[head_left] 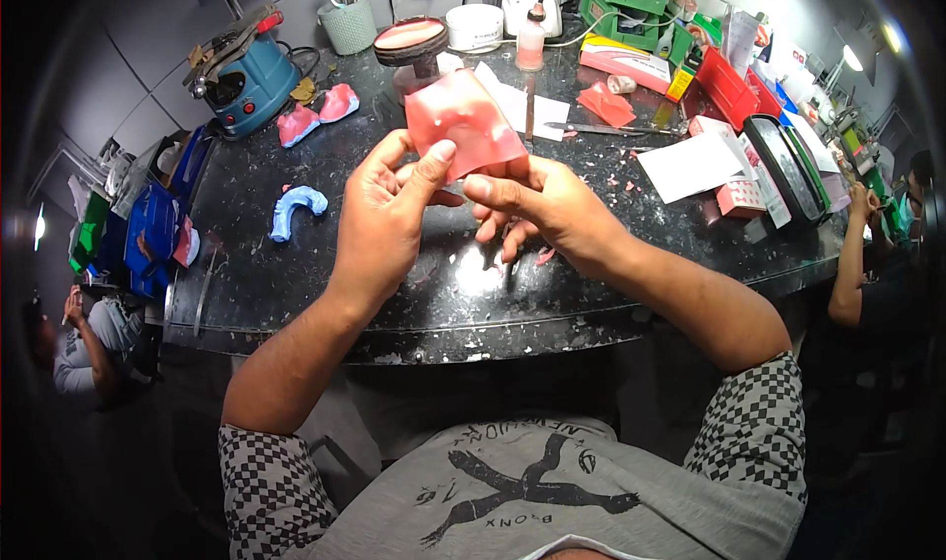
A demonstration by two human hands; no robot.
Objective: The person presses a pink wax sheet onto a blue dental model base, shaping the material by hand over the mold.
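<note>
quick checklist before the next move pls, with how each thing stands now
1. Pink sheet pinched by the left hand, thumb on its face: ok.
2. Right hand at the sheet's lower right edge: ok; whether it grips there: cannot tell.
3. Sheet's far side sound: cannot tell, hidden.
4. Blue arch-shaped piece apart from both hands: ok.
5. Bench free of scraps: not ok, pink bits lie about.

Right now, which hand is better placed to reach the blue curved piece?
Probably the left hand: the blue curved piece lies nearer to it than to the right hand, though both hands hold the pink sheet.
</note>
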